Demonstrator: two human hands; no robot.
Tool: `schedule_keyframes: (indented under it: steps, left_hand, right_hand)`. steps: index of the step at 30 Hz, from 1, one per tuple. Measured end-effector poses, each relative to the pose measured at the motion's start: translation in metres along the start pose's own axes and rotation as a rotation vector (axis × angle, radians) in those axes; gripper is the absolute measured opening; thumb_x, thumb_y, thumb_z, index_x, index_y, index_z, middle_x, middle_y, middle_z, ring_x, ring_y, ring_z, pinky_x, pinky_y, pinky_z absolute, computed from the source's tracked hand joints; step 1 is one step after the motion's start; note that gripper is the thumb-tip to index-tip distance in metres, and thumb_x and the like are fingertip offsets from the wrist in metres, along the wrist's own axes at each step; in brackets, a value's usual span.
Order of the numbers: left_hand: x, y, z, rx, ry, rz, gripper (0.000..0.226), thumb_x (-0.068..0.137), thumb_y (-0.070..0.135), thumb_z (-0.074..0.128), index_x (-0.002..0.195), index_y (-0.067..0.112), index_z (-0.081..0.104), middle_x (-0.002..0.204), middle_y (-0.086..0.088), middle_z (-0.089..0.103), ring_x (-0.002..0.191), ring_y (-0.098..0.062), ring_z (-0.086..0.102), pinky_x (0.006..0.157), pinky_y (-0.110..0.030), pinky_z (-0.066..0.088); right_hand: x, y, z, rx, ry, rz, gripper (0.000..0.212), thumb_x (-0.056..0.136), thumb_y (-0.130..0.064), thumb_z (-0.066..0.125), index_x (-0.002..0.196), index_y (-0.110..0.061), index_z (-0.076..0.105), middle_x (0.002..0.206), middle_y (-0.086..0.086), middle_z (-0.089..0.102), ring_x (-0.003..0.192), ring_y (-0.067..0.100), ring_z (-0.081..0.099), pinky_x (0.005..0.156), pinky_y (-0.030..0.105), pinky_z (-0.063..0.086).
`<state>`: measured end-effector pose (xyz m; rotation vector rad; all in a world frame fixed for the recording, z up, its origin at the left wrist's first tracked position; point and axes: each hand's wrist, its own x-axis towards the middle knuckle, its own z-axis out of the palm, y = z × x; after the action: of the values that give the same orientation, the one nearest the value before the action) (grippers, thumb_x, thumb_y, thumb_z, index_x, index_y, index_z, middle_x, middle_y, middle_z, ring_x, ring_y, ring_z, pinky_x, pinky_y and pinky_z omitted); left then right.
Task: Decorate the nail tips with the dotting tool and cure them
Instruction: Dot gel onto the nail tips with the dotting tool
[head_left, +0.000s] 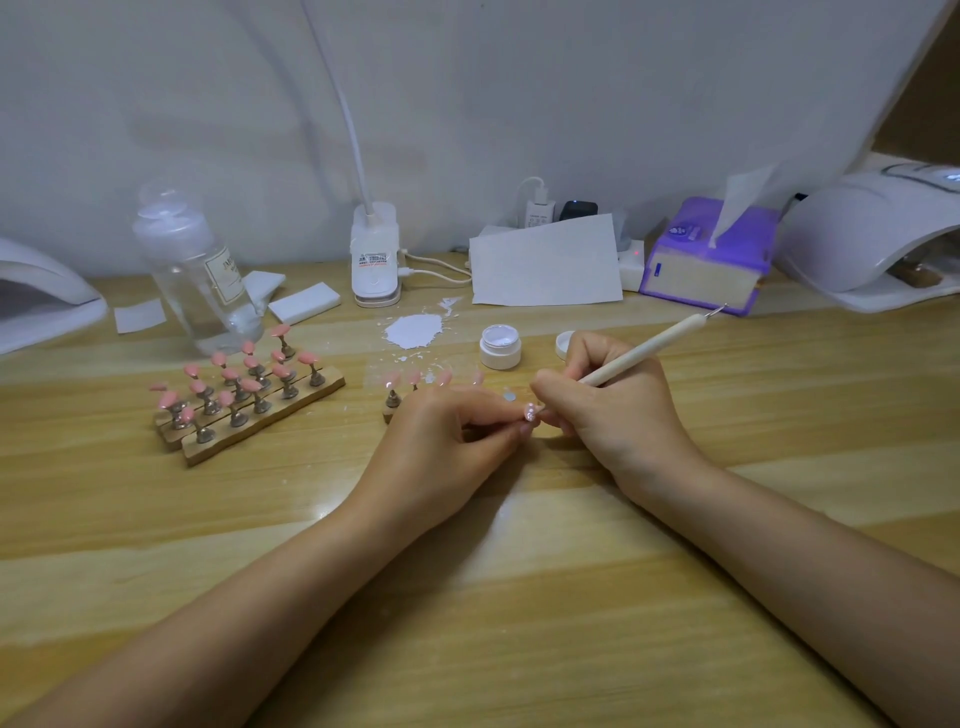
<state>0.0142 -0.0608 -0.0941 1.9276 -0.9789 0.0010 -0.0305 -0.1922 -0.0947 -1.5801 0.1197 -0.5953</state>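
A pink nail tip (530, 413) with a pale glittery patch sat pinched at the fingertips of the left hand (447, 441), whose fingers were curled in around it just above the table (467, 571). Directly to its right, touching or nearly touching it, was the working end of the dotting tool (644, 349); the exact contact was hidden by fingers. The right hand (608, 405) gripped that tool like a pen, fingers bent round its pale shaft, which slanted up and away to the right and ended in a thin metal point.

Just beyond the left hand's knuckles stood a short row of pink tips on a holder (395, 400), partly hidden by the hand. Beyond the right hand's fingers were a small open white jar (500, 347) and, beside it, its lid (563, 345). A smear of white paste (414, 330) lay on the table farther out, between the hands. Well to the left of the left hand, wooden racks (249, 415) carried many more pink tips on metal stands, with a clear bottle (200, 275) behind them. Far to the right of the right hand sat a white curing lamp (872, 239), next to a purple tissue box (706, 260). Part of another lamp (41, 296) showed at the far left edge.
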Motion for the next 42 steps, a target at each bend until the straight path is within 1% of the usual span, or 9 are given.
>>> schedule_keyframes:
  steps: [3, 8, 20, 22, 24, 28, 31, 37, 42]
  left_hand:
    - [-0.0001, -0.0021, 0.0006, 0.056, 0.011, 0.024, 0.022, 0.080, 0.008, 0.068, 0.084, 0.028, 0.075, 0.071, 0.022, 0.068, 0.068, 0.012, 0.057, 0.109, -0.014, 0.016]
    - [0.0008, -0.0037, 0.0003, 0.075, -0.003, 0.020, 0.021, 0.081, 0.009, 0.068, 0.087, 0.028, 0.073, 0.058, 0.036, 0.057, 0.066, 0.016, 0.055, 0.099, 0.004, 0.006]
    - [0.0008, -0.0051, 0.0008, 0.089, -0.005, 0.018, 0.018, 0.081, 0.011, 0.068, 0.089, 0.025, 0.074, 0.056, 0.037, 0.055, 0.068, 0.018, 0.053, 0.094, 0.008, 0.002]
    - [0.0000, -0.0049, 0.0008, 0.078, -0.002, 0.020, 0.018, 0.081, 0.010, 0.068, 0.089, 0.025, 0.074, 0.060, 0.036, 0.058, 0.068, 0.016, 0.055, 0.101, 0.002, 0.004]
    - [-0.0006, -0.0037, 0.0005, 0.039, 0.007, 0.010, 0.018, 0.080, 0.009, 0.069, 0.089, 0.024, 0.075, 0.074, 0.028, 0.067, 0.076, 0.009, 0.060, 0.112, -0.019, 0.017]
    - [-0.0007, -0.0021, 0.0011, 0.017, 0.025, 0.021, 0.025, 0.079, 0.007, 0.069, 0.091, 0.029, 0.072, 0.084, 0.011, 0.072, 0.075, 0.012, 0.058, 0.111, -0.025, 0.022]
    - [-0.0007, -0.0021, 0.0012, -0.011, 0.015, -0.001, 0.023, 0.079, 0.007, 0.069, 0.093, 0.026, 0.072, 0.082, 0.009, 0.073, 0.073, 0.007, 0.060, 0.108, -0.045, 0.030]
    - [-0.0011, -0.0021, 0.0013, -0.008, 0.007, -0.004, 0.020, 0.080, 0.009, 0.068, 0.088, 0.026, 0.075, 0.079, 0.019, 0.069, 0.070, 0.006, 0.059, 0.107, -0.046, 0.029]
    - [-0.0008, -0.0028, 0.0013, -0.042, -0.002, -0.015, 0.018, 0.080, 0.007, 0.067, 0.090, 0.020, 0.074, 0.080, 0.003, 0.072, 0.075, -0.010, 0.064, 0.099, -0.055, 0.038]
  right_hand:
    - [0.0003, 0.0007, -0.0003, 0.014, 0.010, 0.005, 0.040, 0.071, 0.015, 0.054, 0.049, -0.011, 0.033, 0.031, -0.010, 0.040, 0.034, -0.001, 0.050, 0.038, 0.011, 0.035]
    - [0.0005, 0.0014, -0.0003, 0.004, 0.000, 0.005, 0.039, 0.071, 0.013, 0.054, 0.049, -0.012, 0.033, 0.031, -0.009, 0.043, 0.033, -0.001, 0.047, 0.038, 0.012, 0.034]
    - [0.0007, 0.0022, -0.0014, 0.006, 0.015, 0.008, 0.040, 0.071, 0.012, 0.056, 0.049, -0.012, 0.033, 0.032, -0.010, 0.040, 0.037, 0.002, 0.051, 0.039, 0.012, 0.034]
    - [0.0007, 0.0029, -0.0013, 0.004, 0.021, 0.006, 0.039, 0.070, 0.011, 0.056, 0.049, -0.013, 0.033, 0.033, -0.010, 0.040, 0.036, 0.002, 0.049, 0.039, 0.013, 0.034]
    - [0.0008, 0.0033, -0.0016, -0.011, 0.028, 0.003, 0.039, 0.068, 0.009, 0.058, 0.047, -0.014, 0.034, 0.035, -0.010, 0.040, 0.036, 0.005, 0.043, 0.039, 0.014, 0.033]
    - [0.0013, 0.0037, -0.0017, 0.001, 0.021, 0.014, 0.039, 0.070, 0.010, 0.057, 0.049, -0.013, 0.033, 0.034, -0.011, 0.039, 0.037, 0.002, 0.049, 0.042, 0.016, 0.037]
    - [0.0013, 0.0037, -0.0012, 0.012, 0.014, 0.011, 0.040, 0.071, 0.012, 0.055, 0.049, -0.013, 0.033, 0.032, -0.010, 0.041, 0.036, 0.001, 0.050, 0.040, 0.013, 0.036]
    - [0.0014, 0.0044, -0.0018, 0.009, 0.019, 0.013, 0.040, 0.071, 0.011, 0.056, 0.049, -0.013, 0.033, 0.034, -0.012, 0.039, 0.036, 0.001, 0.048, 0.043, 0.016, 0.038]
    - [0.0013, 0.0039, -0.0019, -0.011, 0.017, 0.001, 0.040, 0.069, 0.011, 0.057, 0.048, -0.013, 0.033, 0.034, -0.011, 0.040, 0.035, 0.003, 0.044, 0.042, 0.014, 0.034]
